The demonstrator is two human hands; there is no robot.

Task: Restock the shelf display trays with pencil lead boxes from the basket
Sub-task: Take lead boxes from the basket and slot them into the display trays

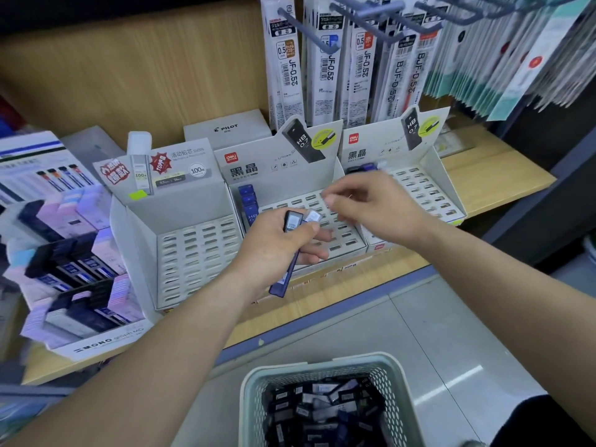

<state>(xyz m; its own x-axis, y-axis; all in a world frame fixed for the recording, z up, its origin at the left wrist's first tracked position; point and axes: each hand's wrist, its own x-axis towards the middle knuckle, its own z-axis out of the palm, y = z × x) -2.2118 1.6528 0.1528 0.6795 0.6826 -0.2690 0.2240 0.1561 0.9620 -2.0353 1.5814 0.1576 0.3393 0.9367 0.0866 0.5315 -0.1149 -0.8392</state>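
My left hand (277, 243) grips a few dark blue pencil lead boxes (288, 253) in front of the middle display tray (342, 235). One of them hangs down below my fingers. My right hand (371, 204) hovers over the same tray, fingers pinched together near the tops of the held boxes; nothing shows between them. A few blue boxes (248, 200) stand in the tray's back left slots. The pale green basket (254, 391) at the bottom holds several dark lead boxes (322, 411).
An empty slotted tray (193, 253) stands to the left, and another slotted tray (429, 191) to the right with boxes at its back. A Mono lead display (71, 269) sits far left. Refill packs (354, 59) hang above on hooks.
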